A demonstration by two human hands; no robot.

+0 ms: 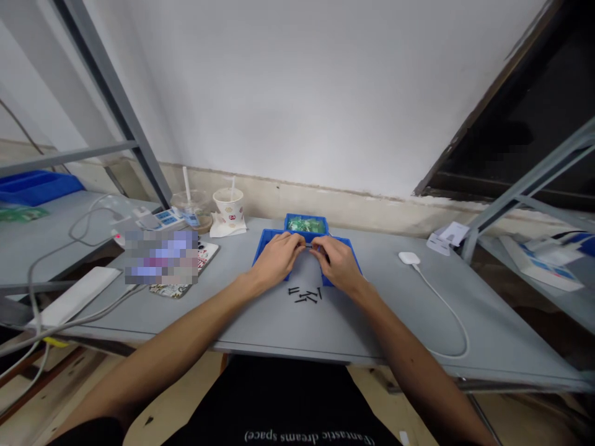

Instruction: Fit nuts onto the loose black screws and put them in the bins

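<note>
With fingers [298,241] of left hand [280,255] and right hand [338,257], pinching a slim dark piece [308,246] between their tips. Can see dark screws [308,295] strewn this side of the fingers, a blue bin [307,216] just beyond.

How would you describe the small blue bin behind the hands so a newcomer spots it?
At the grey table by the wall, find the left hand and right hand close together near the middle. Just beyond them sits the small blue bin. Unlike the larger blue bins partly hidden by the hands, it shows green contents.
</note>
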